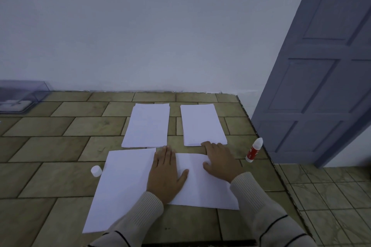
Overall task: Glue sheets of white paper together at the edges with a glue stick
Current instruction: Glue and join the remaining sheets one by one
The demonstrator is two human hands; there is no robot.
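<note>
Two white sheets lie side by side on the tiled tabletop: a left sheet [120, 188] and a right sheet [202, 186], meeting under my hands. My left hand [165, 172] lies flat with straight fingers on the seam between them. My right hand [218, 159] rests flat on the right sheet's far part. The glue stick [254, 149], red with a white tip, stands uncapped at the right table edge. Its white cap [96, 171] sits left of the left sheet.
Two stacks of white paper lie farther back, one on the left [147, 125] and one on the right [202, 124]. A clear plastic box [20, 96] stands at the far left by the wall. The table's right edge [259, 136] drops off near a grey door [321, 76].
</note>
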